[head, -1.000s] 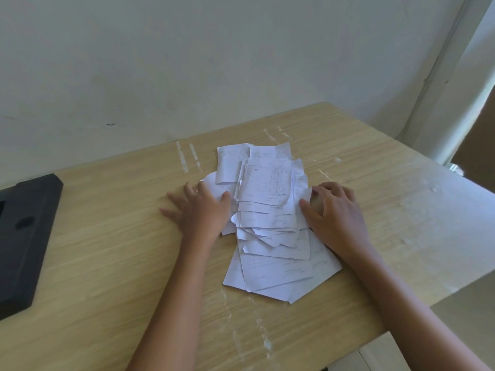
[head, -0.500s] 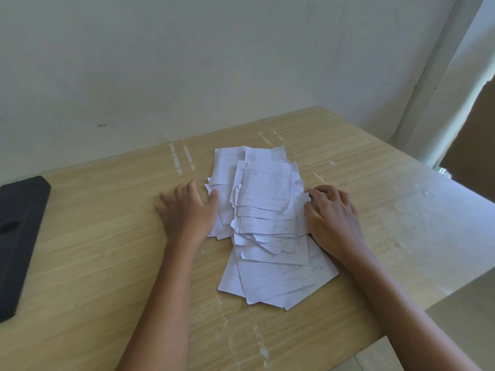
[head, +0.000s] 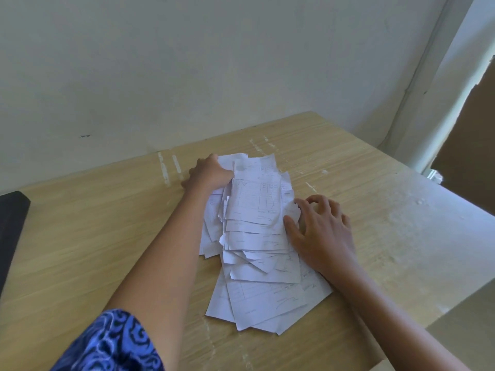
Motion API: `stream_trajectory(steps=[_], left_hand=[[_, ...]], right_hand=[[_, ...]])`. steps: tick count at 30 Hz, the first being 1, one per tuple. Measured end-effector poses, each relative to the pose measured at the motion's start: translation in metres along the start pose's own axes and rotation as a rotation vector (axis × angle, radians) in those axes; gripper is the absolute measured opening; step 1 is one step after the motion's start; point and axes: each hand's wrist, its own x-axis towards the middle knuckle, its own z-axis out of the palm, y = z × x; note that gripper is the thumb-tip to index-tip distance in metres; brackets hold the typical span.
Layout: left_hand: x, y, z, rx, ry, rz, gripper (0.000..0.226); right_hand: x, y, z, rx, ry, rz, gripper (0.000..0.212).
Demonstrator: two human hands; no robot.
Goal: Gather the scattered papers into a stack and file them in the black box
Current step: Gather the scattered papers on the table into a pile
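A loose pile of white printed papers (head: pixel 254 236) lies fanned out in the middle of the wooden table (head: pixel 80 250). My left hand (head: pixel 207 174) has reached to the pile's far left corner and grips the top sheets there, its fingers curled round their edge. My right hand (head: pixel 321 228) rests on the pile's right edge with bent fingers touching the sheets, thumb against the paper. Only a corner of the black box (head: pixel 10 231) shows at the far left edge of the view.
A pale wall runs right behind the table's far edge. The table's right edge drops off toward a white door frame (head: pixel 434 116) and a brown door. A blue patterned sleeve (head: pixel 112 344) shows at the bottom left.
My left hand moved from the pile's left side up to its far left corner and took hold of sheets there. The right hand stayed at the right edge. The view shifted, pushing the box further out.
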Motion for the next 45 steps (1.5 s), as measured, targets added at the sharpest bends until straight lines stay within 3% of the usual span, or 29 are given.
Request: stream_trajectory(steps=[2, 4, 8, 12, 16, 22, 27, 30, 33, 38, 42, 45], left_hand=[[0.008, 0.003, -0.004, 0.127, -0.096, 0.043, 0.06], [0.016, 0.007, -0.007, 0.208, -0.046, 0.1, 0.036], [0.027, 0.019, -0.005, 0.175, 0.0, 0.166, 0.048], [0.035, 0.024, 0.007, 0.325, -0.067, 0.171, 0.069], [0.036, 0.031, 0.006, 0.413, -0.114, 0.168, 0.064], [0.037, 0.03, -0.006, 0.39, -0.136, 0.224, 0.049], [0.033, 0.037, -0.014, 0.465, -0.213, 0.195, 0.049], [0.029, 0.047, -0.019, 0.555, -0.309, 0.141, 0.065], [0.031, 0.05, -0.021, 0.608, -0.236, 0.148, 0.092], [0.024, 0.048, -0.005, 0.341, -0.222, 0.338, 0.048], [0.024, 0.045, 0.008, 0.336, -0.188, 0.367, 0.045], [0.018, 0.046, 0.005, 0.287, -0.248, 0.364, 0.047]], right_hand=[[0.0, 0.0, 0.001, -0.01, 0.004, 0.0, 0.049], [0.0, -0.001, 0.001, -0.008, 0.017, -0.006, 0.045], [-0.001, -0.002, -0.003, 0.037, 0.024, -0.033, 0.045], [-0.002, -0.001, -0.01, 0.083, -0.06, -0.052, 0.085], [-0.004, 0.0, -0.012, 0.048, -0.121, -0.097, 0.111], [-0.005, 0.001, -0.012, 0.029, -0.121, -0.132, 0.107], [-0.005, 0.001, -0.011, 0.028, -0.125, -0.132, 0.105], [-0.005, 0.0, -0.012, 0.018, -0.136, -0.132, 0.102], [-0.006, 0.0, -0.014, 0.023, -0.157, -0.137, 0.099], [-0.007, 0.001, -0.017, 0.053, -0.204, -0.184, 0.108], [-0.006, 0.001, -0.017, 0.037, -0.21, -0.186, 0.109], [-0.006, 0.001, -0.016, 0.043, -0.194, -0.184, 0.106]])
